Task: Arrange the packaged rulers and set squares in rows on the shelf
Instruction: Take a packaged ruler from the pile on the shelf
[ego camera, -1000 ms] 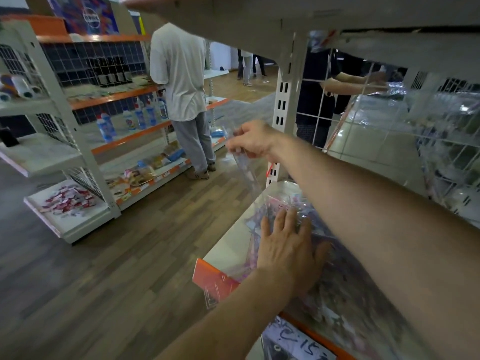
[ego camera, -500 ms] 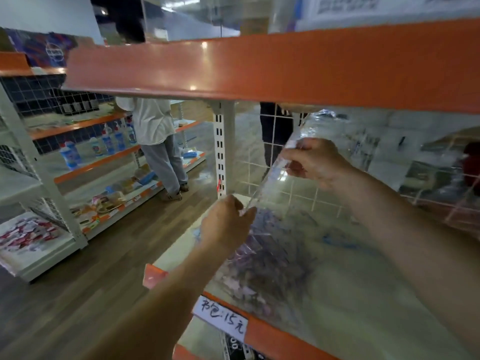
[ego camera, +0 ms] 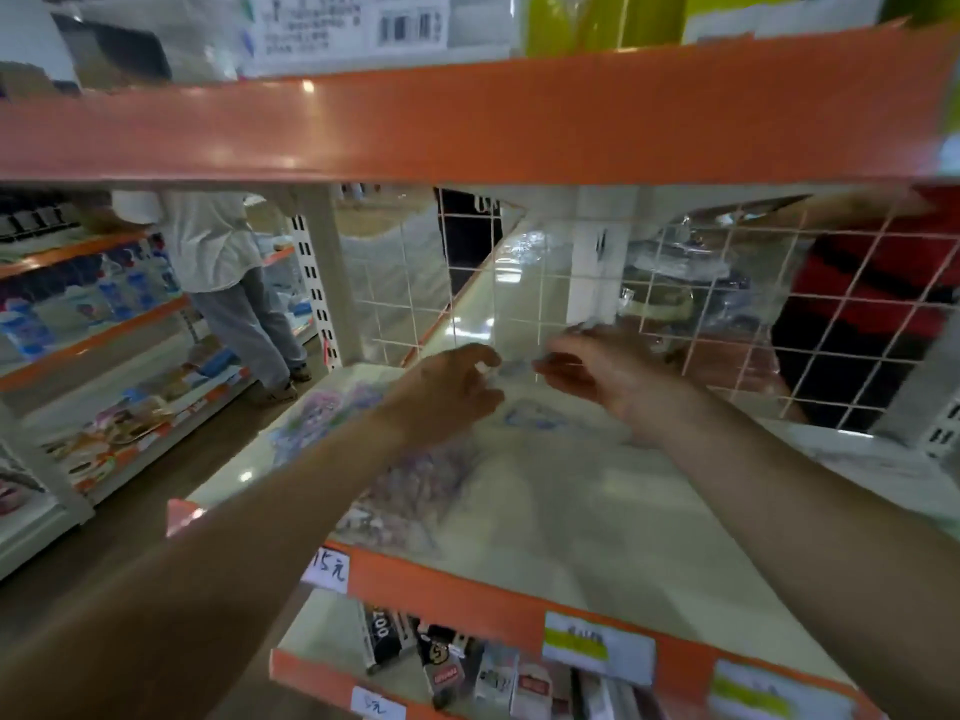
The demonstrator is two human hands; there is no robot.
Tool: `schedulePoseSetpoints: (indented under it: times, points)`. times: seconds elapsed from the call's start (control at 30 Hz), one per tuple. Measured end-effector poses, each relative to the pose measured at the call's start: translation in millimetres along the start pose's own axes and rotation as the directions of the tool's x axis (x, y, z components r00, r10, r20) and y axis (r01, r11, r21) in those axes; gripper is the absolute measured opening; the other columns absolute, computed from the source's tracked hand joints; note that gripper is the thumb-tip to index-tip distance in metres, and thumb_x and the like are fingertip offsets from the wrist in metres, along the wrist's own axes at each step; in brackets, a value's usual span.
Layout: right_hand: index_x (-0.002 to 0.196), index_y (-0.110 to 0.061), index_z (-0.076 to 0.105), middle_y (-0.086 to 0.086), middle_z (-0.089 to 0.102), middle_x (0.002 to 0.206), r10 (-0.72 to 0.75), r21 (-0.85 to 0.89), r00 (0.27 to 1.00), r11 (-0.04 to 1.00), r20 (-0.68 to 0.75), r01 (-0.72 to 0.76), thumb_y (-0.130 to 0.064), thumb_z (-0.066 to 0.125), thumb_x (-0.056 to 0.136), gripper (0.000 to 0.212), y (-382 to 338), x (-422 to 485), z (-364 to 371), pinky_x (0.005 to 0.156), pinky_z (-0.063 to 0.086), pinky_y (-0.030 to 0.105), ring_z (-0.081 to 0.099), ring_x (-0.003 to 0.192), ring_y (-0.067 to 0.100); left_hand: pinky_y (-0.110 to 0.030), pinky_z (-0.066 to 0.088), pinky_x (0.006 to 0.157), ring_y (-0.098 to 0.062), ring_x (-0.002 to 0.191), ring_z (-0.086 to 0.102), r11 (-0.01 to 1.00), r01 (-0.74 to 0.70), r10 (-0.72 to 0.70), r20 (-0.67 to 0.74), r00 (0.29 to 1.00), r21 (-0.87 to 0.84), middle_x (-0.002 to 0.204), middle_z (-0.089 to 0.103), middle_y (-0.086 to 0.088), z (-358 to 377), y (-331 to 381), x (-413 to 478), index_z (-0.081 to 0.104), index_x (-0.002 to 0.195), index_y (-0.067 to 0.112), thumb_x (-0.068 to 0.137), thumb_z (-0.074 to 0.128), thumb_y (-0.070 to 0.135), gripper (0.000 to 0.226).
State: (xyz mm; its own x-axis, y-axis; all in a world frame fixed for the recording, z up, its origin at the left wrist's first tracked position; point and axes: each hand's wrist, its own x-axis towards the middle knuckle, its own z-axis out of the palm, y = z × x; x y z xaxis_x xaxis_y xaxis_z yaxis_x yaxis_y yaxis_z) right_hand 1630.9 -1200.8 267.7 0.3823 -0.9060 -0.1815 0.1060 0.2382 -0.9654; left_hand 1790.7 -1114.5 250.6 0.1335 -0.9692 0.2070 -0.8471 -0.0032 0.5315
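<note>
Both left hand [ego camera: 447,392] and right hand [ego camera: 613,376] pinch upright clear packet [ego camera: 519,293].

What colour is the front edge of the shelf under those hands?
Orange; the shelf edge shows best in the head view.

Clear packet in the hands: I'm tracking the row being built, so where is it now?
In the head view, centre, the clear packet is held up between the left hand and right hand, over the shelf, before the wire grid.

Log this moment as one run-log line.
left hand: pinches clear plastic packet | right hand: pinches same packet | packet: held up before white wire grid | cream orange-edged shelf: colourful flat packets lie left
</note>
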Motion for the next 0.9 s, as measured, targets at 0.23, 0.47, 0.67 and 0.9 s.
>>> schedulePoseSetpoints:
  times: [0.23,0.47,0.67,0.9]
  points:
    - [0.088,-0.008,0.065,0.008,0.064,0.074,0.076,-0.501,0.963,0.863,0.258,0.066,-0.013,0.065,0.087,0.005,26,-14,43,0.058,0.054,0.024,0.063,0.065,0.018,-0.011,0.035,0.036,-0.004,0.042,0.049,0.892,0.365,-0.367,0.044,0.929,-0.267,0.07,0.054,-0.003,-32,-37,-27,0.061,0.099,0.01,0.099,0.048,0.02,0.016]
    - [0.086,-0.006,0.069,0.01,0.067,0.076,0.293,-0.866,0.837,0.352,0.462,0.355,-0.029,0.06,0.09,0.026,69,-38,98,0.054,0.046,0.024,0.061,0.067,0.021,-0.025,0.047,0.052,-0.017,0.053,0.056,0.713,0.558,-0.573,0.106,0.812,-0.424,0.071,0.06,-0.005,-60,-80,-58,0.06,0.105,0.011,0.099,0.047,0.019,0.017]
    - [0.061,-0.021,0.044,-0.004,0.046,0.062,0.238,-0.849,0.825,-0.005,0.513,0.529,-0.058,0.062,0.079,0.045,94,-46,125,0.053,0.033,0.026,0.047,0.061,0.015,-0.028,0.049,0.056,-0.02,0.062,0.06,0.658,0.606,-0.622,0.131,0.772,-0.447,0.081,0.063,-0.01,-64,-97,-68,0.06,0.111,0.008,0.098,0.049,0.018,0.019]
    - [0.088,-0.004,0.07,0.008,0.072,0.089,0.37,-0.892,0.816,0.271,0.445,0.363,-0.029,0.067,0.086,0.025,83,-34,116,0.065,0.05,0.027,0.064,0.074,0.016,-0.029,0.051,0.06,-0.02,0.064,0.061,0.673,0.605,-0.612,0.139,0.779,-0.427,0.08,0.064,-0.009,-64,-103,-68,0.063,0.107,0.006,0.097,0.053,0.018,0.019]
